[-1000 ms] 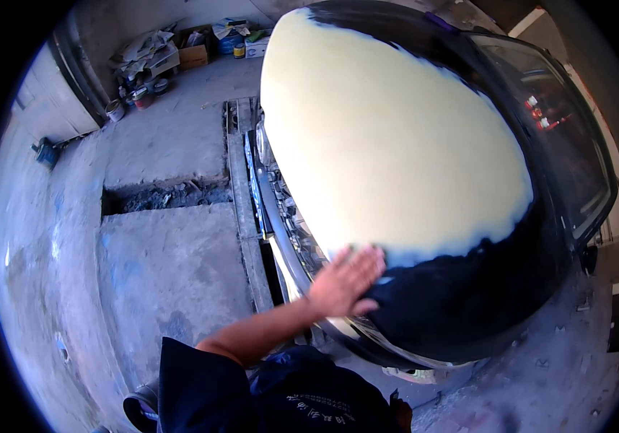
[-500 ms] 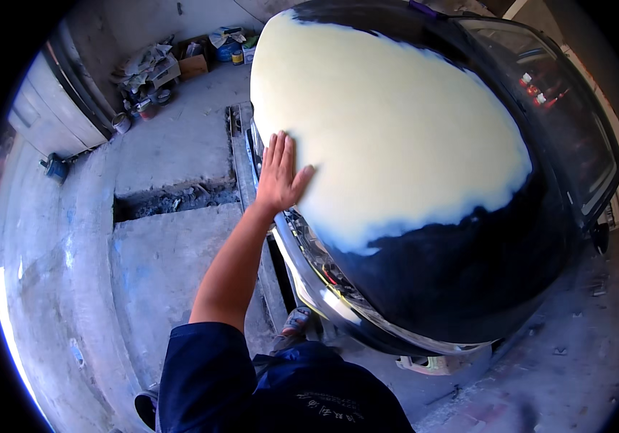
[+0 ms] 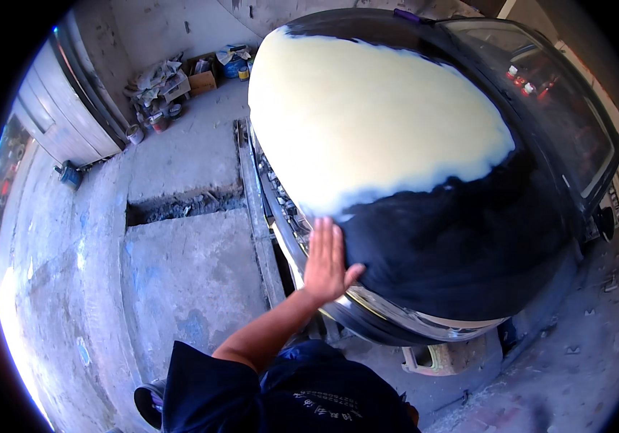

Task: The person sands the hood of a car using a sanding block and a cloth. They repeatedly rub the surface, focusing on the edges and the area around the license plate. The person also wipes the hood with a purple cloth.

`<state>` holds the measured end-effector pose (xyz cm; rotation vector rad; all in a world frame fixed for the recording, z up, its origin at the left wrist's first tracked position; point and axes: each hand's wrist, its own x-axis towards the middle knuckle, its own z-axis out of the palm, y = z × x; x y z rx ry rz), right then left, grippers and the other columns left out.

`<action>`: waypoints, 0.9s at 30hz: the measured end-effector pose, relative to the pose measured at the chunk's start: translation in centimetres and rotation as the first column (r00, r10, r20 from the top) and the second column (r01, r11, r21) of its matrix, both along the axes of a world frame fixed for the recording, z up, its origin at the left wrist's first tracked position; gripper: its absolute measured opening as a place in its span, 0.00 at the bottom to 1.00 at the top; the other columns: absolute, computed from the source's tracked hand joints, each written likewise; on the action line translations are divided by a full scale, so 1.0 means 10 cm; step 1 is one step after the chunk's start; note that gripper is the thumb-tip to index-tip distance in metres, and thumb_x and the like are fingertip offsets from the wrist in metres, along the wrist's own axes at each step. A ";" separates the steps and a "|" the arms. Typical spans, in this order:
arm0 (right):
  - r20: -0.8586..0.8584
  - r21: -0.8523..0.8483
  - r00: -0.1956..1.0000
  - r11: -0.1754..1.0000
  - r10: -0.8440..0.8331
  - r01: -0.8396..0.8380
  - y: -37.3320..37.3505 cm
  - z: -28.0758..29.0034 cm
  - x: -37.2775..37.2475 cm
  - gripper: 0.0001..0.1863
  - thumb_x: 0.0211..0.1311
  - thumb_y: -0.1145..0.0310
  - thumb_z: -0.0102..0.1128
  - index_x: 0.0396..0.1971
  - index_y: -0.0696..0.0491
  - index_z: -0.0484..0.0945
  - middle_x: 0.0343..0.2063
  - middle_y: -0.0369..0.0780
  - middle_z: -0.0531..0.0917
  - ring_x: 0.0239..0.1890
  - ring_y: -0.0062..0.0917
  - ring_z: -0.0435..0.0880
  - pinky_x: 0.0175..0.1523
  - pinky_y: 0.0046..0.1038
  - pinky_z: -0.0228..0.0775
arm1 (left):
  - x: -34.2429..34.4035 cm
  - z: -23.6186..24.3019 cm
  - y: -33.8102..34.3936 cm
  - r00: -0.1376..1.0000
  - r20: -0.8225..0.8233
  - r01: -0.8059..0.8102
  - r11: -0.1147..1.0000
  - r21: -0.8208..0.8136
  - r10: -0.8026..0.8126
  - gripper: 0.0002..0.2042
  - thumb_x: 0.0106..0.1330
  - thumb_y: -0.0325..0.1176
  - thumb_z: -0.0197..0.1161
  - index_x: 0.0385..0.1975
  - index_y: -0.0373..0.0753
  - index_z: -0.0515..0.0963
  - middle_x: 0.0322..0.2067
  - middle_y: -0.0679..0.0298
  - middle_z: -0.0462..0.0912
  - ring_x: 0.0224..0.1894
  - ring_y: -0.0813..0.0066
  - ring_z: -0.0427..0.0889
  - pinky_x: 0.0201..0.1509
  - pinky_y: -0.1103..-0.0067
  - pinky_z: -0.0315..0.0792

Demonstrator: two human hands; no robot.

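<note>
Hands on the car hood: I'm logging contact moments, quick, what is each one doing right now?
Left hand: open, flat, palm down on the black car hood with the pale cream filler patch, holding nothing.
Right hand: not in view.

Car body workshop: filler-coated car hood [image 3: 382, 123], concrete floor pit [image 3: 180, 206], paint cans [image 3: 152, 121].
</note>
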<state>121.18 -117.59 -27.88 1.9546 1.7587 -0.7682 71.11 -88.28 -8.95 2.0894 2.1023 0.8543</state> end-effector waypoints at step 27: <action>0.102 0.095 0.951 0.955 -0.292 0.283 0.20 -0.06 -0.88 0.14 0.61 0.59 0.49 0.31 0.55 0.78 0.27 0.49 0.83 0.34 0.48 0.84 0.41 0.48 0.74 | -1.15 1.01 2.71 0.987 -0.093 -0.144 0.971 -0.192 0.128 0.47 0.65 0.70 0.37 0.72 0.36 0.44 0.74 0.58 0.41 0.76 0.64 0.36 0.76 0.58 0.32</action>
